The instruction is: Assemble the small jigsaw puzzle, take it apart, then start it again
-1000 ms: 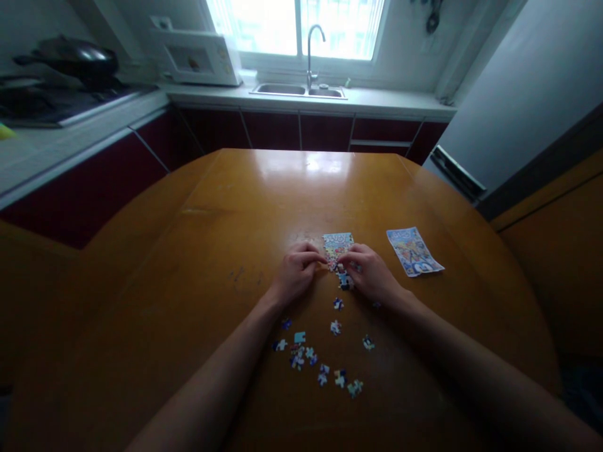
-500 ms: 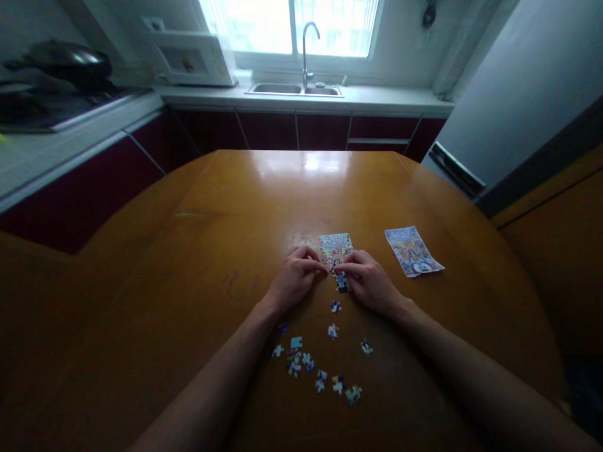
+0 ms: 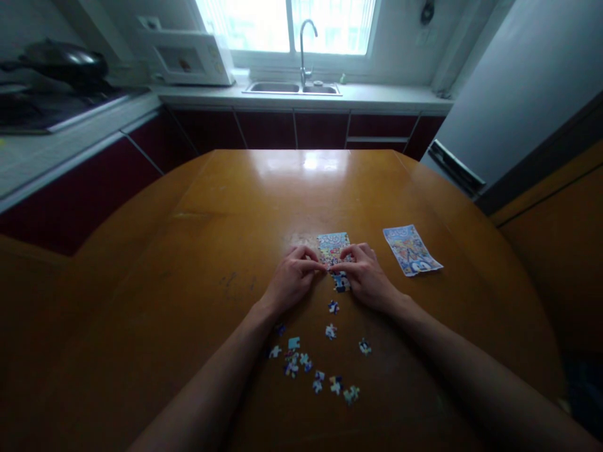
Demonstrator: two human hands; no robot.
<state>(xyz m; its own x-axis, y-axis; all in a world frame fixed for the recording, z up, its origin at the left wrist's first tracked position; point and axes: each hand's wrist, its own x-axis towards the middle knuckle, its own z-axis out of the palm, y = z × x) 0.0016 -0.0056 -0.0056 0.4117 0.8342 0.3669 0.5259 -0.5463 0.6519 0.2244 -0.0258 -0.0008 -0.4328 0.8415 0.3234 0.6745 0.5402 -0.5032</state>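
A partly joined jigsaw puzzle (image 3: 332, 241) lies on the wooden table, its top rows bright and its lower part dark blue. At its left edge, my left hand (image 3: 294, 275) is closed, thumb and forefinger pinched on a small puzzle piece (image 3: 328, 269). From the right, my right hand (image 3: 366, 273) covers part of the puzzle, its fingertips meeting the same small piece. Just below lie two loose pieces, a dark blue one (image 3: 333, 307) and a pale one (image 3: 331, 331). The fingertips hide the piece's exact fit.
Several loose puzzle pieces (image 3: 292, 363) are scattered nearer me between my forearms, with one apart on the right (image 3: 364, 346). A creased picture sheet (image 3: 412, 251) lies right of my right hand. Beyond the table (image 3: 282, 188) stand a counter with a sink (image 3: 273, 88) and a microwave (image 3: 188, 59).
My right hand's fingers have shifted slightly left and up over the puzzle, its fingertips now closer to my left fingertips. The whole view has moved a little.
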